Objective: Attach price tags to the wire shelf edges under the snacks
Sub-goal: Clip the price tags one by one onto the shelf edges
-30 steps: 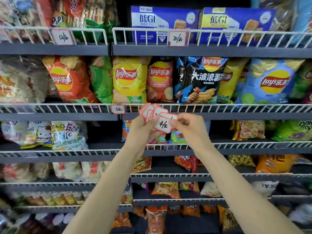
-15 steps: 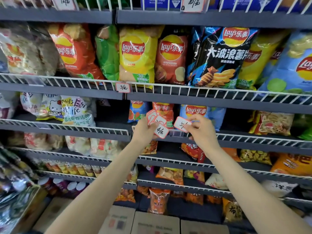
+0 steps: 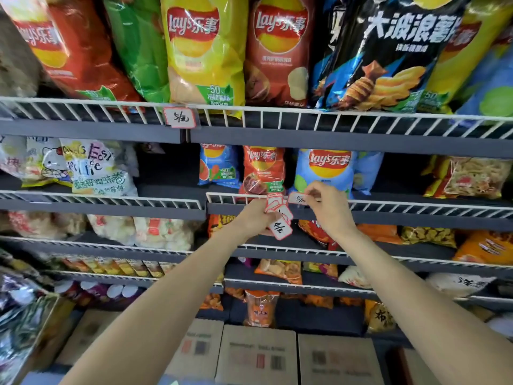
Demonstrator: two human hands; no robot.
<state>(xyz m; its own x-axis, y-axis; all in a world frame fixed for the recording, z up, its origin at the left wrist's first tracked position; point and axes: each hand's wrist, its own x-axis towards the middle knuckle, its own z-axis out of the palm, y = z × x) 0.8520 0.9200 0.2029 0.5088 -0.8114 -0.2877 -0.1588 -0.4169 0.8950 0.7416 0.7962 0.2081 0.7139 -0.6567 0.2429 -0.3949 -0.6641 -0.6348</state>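
My left hand [image 3: 254,219] grips a fanned stack of red-bordered price tags [image 3: 279,215]; the lowest one reads 4. My right hand [image 3: 329,208] pinches a single price tag [image 3: 296,198] and holds it against the white wire edge [image 3: 416,204] of the second shelf, just under a light blue Lay's bag [image 3: 324,169]. One tag marked 5 [image 3: 180,118] hangs on the wire edge of the shelf above, below a yellow Lay's bag [image 3: 204,48].
Chip bags fill the upper shelf. Small snack packs [image 3: 100,168] sit left on the second shelf, with more packs on lower wire shelves [image 3: 291,250]. Cardboard boxes [image 3: 256,354] stand on the floor below.
The view dropped and moved closer to the second shelf. My right hand pulled one tag away from the stack and carried it to the wire edge.
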